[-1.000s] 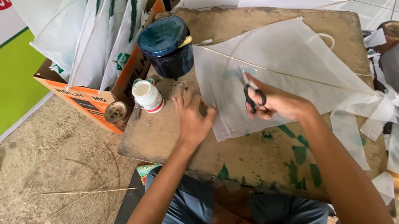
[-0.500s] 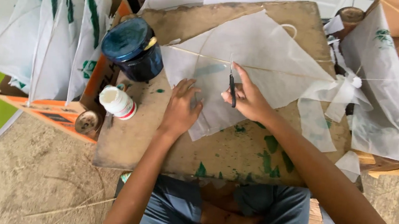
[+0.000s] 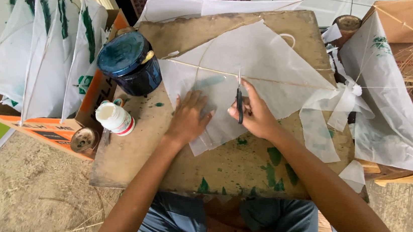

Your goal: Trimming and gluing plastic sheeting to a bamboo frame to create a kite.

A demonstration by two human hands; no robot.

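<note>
Paint-flecked, the wooden bench [image 3: 170, 173] sits low on a dusty floor. At its middle the right hand [image 3: 257, 117] is clenched on small dark scissors [image 3: 239, 104], blades upright, tips toward the thin stick [image 3: 280, 81] crossing the translucent kite sheet [image 3: 267, 61]. The left hand [image 3: 189, 117] lies flat and released, pinning the sheet's near edge. Trimming seems underway; the cut calls for steady paper. A dark pot [image 3: 130, 63] and white bottle [image 3: 114, 118] stand left.

Left hand [image 3: 189, 118] lies flat, fingers spread; right hand [image 3: 256, 116] curled in a closed grip.
</note>
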